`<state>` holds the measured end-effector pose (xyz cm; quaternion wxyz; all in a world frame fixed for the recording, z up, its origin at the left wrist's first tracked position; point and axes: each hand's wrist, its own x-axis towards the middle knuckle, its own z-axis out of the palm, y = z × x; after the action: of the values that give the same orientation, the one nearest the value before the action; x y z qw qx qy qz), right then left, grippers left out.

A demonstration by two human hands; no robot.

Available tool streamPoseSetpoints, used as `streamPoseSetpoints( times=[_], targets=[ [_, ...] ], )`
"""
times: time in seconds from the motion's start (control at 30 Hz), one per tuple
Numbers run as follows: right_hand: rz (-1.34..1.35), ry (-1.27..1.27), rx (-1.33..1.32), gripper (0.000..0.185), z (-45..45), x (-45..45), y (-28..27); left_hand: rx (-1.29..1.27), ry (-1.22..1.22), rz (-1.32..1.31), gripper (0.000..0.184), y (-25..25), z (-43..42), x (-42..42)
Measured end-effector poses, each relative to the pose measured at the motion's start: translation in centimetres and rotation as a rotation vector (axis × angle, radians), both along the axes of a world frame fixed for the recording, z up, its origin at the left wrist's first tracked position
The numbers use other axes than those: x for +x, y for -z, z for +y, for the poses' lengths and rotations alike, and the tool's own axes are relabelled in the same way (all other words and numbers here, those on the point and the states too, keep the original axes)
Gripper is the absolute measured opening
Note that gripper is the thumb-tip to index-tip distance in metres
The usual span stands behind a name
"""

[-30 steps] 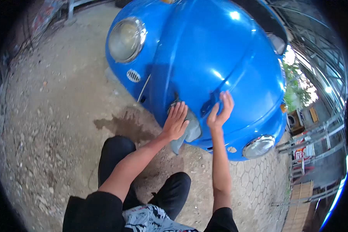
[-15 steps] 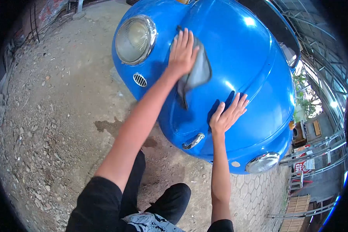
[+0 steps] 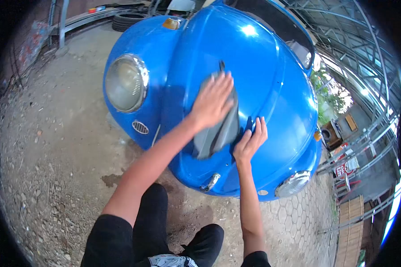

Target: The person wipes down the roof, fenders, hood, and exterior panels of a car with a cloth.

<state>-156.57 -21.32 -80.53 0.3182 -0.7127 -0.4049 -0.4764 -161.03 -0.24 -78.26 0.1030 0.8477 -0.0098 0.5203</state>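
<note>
A blue car with a rounded front hood point(image 3: 254, 58) fills the middle of the head view. My left hand point(image 3: 213, 101) lies flat over a grey cloth point(image 3: 207, 138), pressing it against the hood with fingers stretched out. The cloth is creased and spreads below my palm; a dark tip shows above my fingers. To its right, my right hand point(image 3: 250, 141) rests on the hood with nothing in it, its fingers extended and close together. Below both hands is the chrome hood handle point(image 3: 210, 182).
Glass headlights sit on the left fender point(image 3: 127, 82) and right fender point(image 3: 293, 184). A tire point(image 3: 127, 21) lies behind the car. Gravelly dirt point(image 3: 44, 196) stretches left; hexagonal paving point(image 3: 294, 218) and metal framing point(image 3: 378, 66) are at right.
My left hand and the cloth have moved across the hood, away from the left headlight. My right hand's fingers have drawn closer together. The camera view has shifted.
</note>
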Motion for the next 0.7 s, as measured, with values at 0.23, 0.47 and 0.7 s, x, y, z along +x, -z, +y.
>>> streamPoseSetpoints(
  times=[0.23,0.47,0.7],
  targets=[
    [-0.003,0.119,0.201,0.057,0.0,0.4,0.7,0.079,-0.088,0.0,0.068,-6.4,4.8,8.6],
    [0.016,-0.072,0.438,0.069,-0.5,0.8,1.7,0.471,0.248,0.24,0.071,-0.8,-3.9,-0.2],
    [-0.004,0.013,0.304,0.068,-0.6,0.3,1.0,-0.072,-0.088,0.047,0.067,-7.2,6.3,8.0]
  ],
)
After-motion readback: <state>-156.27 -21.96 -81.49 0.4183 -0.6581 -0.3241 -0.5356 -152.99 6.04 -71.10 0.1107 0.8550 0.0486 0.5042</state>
